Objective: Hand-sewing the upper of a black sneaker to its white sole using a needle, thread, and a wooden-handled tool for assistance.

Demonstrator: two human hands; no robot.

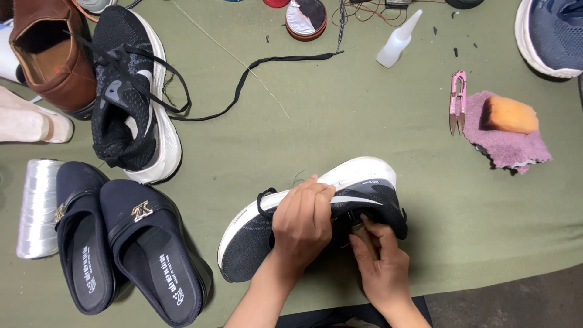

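Hands meet over a black knit sneaker (255,234) with a white sole, lying on its side near the front edge of the green desk (340,121). The left hand (302,220) clamps over the shoe's middle, fingers (319,203) pressed together and curled onto the sole edge. The right hand (381,264) works at the opening, its fingers (367,237) seemingly pinching something small there; what exactly is hidden. Judging by this, hand repair at the collar or upper is in progress, which calls for a steady hold and fine fingertip control. Far off, a round tin (306,18) stands open, its contents indistinct, beside a white glue bottle (398,41). To the right, pink snips (457,100) lie just beside a purple cloth (507,143) carrying an orange sponge (510,115).
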